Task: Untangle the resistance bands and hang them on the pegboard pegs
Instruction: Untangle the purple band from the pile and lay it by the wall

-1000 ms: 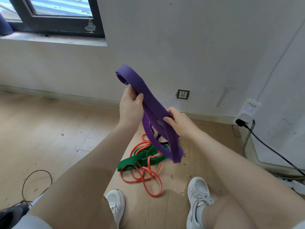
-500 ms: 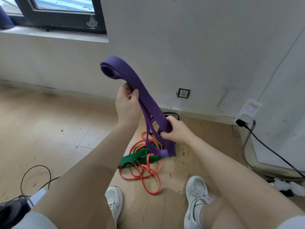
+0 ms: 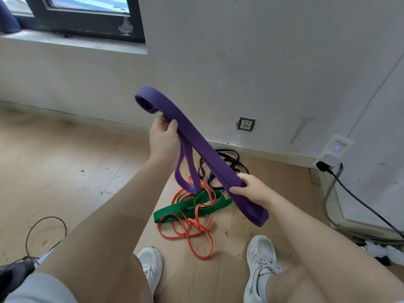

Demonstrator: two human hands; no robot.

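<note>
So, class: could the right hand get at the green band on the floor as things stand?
Probably not yet: the right hand grips the purple band, and the green band lies tangled with the orange band.

A pale wood floor (image 3: 65,162) meets a scuffed white wall (image 3: 262,62). A socket (image 3: 246,124) sits low on the wall; right of it, a white adapter (image 3: 332,153) with a black cable (image 3: 367,206). A dark-framed window (image 3: 87,18) is upper left. White sneakers (image 3: 261,267) stand on the floor.
</note>
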